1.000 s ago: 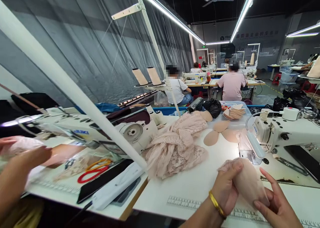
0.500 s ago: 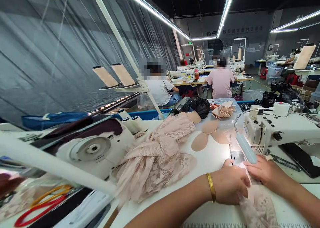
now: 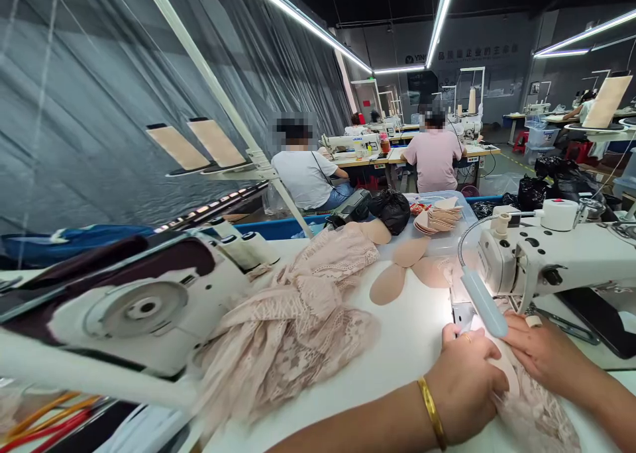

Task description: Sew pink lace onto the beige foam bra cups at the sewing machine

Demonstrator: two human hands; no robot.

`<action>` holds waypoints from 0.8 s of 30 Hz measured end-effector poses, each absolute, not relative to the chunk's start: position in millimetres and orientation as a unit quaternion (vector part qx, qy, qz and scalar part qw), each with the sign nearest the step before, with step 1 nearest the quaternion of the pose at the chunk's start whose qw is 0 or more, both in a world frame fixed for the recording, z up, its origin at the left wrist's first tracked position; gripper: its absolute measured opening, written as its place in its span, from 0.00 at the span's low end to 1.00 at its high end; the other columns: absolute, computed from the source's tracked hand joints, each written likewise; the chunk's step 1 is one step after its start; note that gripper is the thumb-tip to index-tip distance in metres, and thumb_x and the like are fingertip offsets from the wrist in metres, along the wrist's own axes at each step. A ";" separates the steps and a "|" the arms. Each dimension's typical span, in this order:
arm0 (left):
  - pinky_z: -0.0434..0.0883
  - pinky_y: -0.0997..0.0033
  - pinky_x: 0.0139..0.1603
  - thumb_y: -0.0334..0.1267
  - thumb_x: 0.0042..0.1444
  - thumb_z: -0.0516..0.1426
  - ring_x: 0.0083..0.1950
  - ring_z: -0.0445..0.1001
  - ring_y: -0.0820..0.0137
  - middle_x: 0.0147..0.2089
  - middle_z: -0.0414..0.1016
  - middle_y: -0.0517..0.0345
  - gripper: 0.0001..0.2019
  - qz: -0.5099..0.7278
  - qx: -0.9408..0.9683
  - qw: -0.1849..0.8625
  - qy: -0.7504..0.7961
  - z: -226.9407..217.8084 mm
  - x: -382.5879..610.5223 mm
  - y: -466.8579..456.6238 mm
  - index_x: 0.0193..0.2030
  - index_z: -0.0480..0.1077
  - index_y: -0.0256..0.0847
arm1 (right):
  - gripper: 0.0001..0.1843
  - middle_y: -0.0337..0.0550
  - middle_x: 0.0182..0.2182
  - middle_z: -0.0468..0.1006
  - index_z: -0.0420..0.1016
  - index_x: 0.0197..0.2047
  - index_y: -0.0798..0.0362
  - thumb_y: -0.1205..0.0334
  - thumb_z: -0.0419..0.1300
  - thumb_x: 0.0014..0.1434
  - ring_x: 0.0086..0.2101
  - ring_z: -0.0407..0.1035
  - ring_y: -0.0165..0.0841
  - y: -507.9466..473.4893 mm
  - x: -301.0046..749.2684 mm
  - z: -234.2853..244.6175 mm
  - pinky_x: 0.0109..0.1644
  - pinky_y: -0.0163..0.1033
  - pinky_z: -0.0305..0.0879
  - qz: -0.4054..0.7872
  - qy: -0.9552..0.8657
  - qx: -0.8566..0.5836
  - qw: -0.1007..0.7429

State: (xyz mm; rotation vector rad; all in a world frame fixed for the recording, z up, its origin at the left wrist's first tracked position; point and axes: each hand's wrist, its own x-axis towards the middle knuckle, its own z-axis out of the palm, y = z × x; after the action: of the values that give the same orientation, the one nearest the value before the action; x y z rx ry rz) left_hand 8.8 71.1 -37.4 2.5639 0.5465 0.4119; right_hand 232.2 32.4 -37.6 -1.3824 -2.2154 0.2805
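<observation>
At the sewing machine (image 3: 576, 248), my left hand (image 3: 470, 380), with a gold bracelet at its wrist, is closed on beige lace fabric (image 3: 544, 416) and a smooth beige pad (image 3: 505, 367) lying with it. My right hand (image 3: 541, 344) rests with outstretched fingers on the fabric's right side. A ring-like band sits on one of its fingers. The grey-blue lamp (image 3: 484, 304) on a bendy neck shines on the needle area and partly hides it. To the left lies a heap of beige lace (image 3: 303, 314), beside several loose beige pads (image 3: 387, 283).
Behind the pads stands a clear plastic bin (image 3: 467, 204) with stacked pads (image 3: 437, 218) and a black bag (image 3: 390, 209) next to it. Scissors (image 3: 571, 327) and a dark phone (image 3: 599, 320) lie right. Another machine (image 3: 149, 307) and thread cones (image 3: 179, 148) stand left. Two people sit ahead.
The head view has shifted slightly. My left hand has come a little towards me, and more of the smooth pad shows between my hands. My right hand stays on the fabric.
</observation>
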 end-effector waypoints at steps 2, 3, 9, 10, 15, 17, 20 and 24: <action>0.55 0.46 0.58 0.33 0.50 0.62 0.47 0.72 0.58 0.55 0.76 0.56 0.02 0.159 0.934 0.245 0.206 -38.7 11.2 69.5 0.29 0.77 0.44 | 0.18 0.38 0.46 0.85 0.83 0.38 0.40 0.68 0.53 0.65 0.42 0.76 0.42 32.3 233.0 -39.2 0.49 0.46 0.72 0.111 -0.804 -0.523 0.261; 0.56 0.46 0.56 0.33 0.50 0.62 0.47 0.72 0.58 0.55 0.76 0.56 0.03 0.162 0.933 0.246 0.208 -39.2 12.2 68.3 0.30 0.77 0.44 | 0.17 0.38 0.46 0.85 0.83 0.38 0.40 0.67 0.54 0.65 0.42 0.76 0.42 32.0 233.3 -39.7 0.48 0.46 0.73 0.114 -0.799 -0.528 0.263; 0.57 0.50 0.53 0.33 0.52 0.60 0.48 0.72 0.58 0.55 0.76 0.54 0.04 0.168 0.931 0.258 0.198 -38.6 13.6 62.1 0.31 0.78 0.43 | 0.16 0.39 0.44 0.85 0.83 0.40 0.39 0.63 0.54 0.66 0.43 0.77 0.44 30.7 235.9 -43.4 0.47 0.47 0.73 0.117 -0.789 -0.547 0.256; 0.57 0.51 0.53 0.33 0.53 0.60 0.49 0.72 0.58 0.55 0.76 0.54 0.04 0.168 0.930 0.260 0.197 -38.1 13.2 61.9 0.31 0.77 0.43 | 0.16 0.39 0.44 0.85 0.83 0.41 0.38 0.64 0.54 0.66 0.43 0.77 0.44 30.7 236.3 -44.2 0.47 0.47 0.73 0.114 -0.791 -0.546 0.252; 0.57 0.51 0.52 0.33 0.52 0.61 0.49 0.73 0.57 0.56 0.76 0.54 0.03 0.154 0.930 0.266 0.200 -36.6 10.3 63.5 0.32 0.77 0.43 | 0.18 0.40 0.44 0.85 0.83 0.43 0.39 0.66 0.53 0.66 0.44 0.76 0.43 31.3 238.1 -47.8 0.49 0.46 0.72 0.088 -0.801 -0.543 0.236; 0.58 0.50 0.53 0.33 0.51 0.61 0.49 0.74 0.58 0.57 0.76 0.55 0.04 0.143 0.933 0.261 0.201 -35.4 9.0 65.5 0.33 0.78 0.43 | 0.18 0.41 0.44 0.85 0.83 0.44 0.40 0.66 0.52 0.66 0.44 0.76 0.43 31.1 238.7 -49.4 0.48 0.46 0.72 0.067 -0.807 -0.544 0.220; 0.58 0.49 0.54 0.33 0.52 0.61 0.52 0.75 0.58 0.58 0.75 0.55 0.05 0.122 0.940 0.251 0.195 -30.0 6.8 70.9 0.34 0.79 0.44 | 0.21 0.42 0.43 0.84 0.82 0.46 0.40 0.67 0.50 0.67 0.43 0.76 0.44 30.3 239.4 -51.8 0.47 0.46 0.72 0.030 -0.813 -0.551 0.187; 0.60 0.52 0.55 0.32 0.53 0.59 0.56 0.74 0.58 0.58 0.76 0.56 0.06 0.084 0.954 0.225 0.180 -18.9 4.7 83.3 0.35 0.79 0.44 | 0.24 0.44 0.41 0.84 0.82 0.51 0.40 0.69 0.47 0.67 0.41 0.76 0.44 29.9 239.8 -53.5 0.44 0.45 0.73 -0.005 -0.809 -0.564 0.167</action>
State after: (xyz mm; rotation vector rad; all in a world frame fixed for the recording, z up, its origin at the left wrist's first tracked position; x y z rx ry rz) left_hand 4.7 83.3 -18.9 2.6310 0.4960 0.2328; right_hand 239.8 29.9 -53.5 -1.6045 -2.3012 -0.0143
